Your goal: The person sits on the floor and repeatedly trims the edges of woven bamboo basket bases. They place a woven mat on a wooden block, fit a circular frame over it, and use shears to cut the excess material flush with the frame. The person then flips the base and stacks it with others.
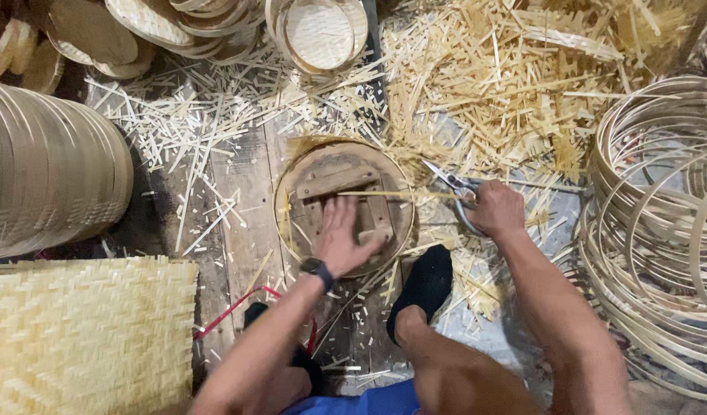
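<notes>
Bottom centre of the frame we see a foot in a black sock on the wood floor, a woven bamboo mat at lower left, and a red strap beside it. Mid-frame, our left hand, with a black wristwatch, presses flat with fingers spread on a round wooden form inside a bamboo hoop. Right of it, our right hand is closed around the handles of shears, blades at the hoop's right edge. Far right lie stacked bamboo rings; stacked hoop rims are at left. A pile of bamboo offcuts lies upper right, finished woven trays along the top.
</notes>
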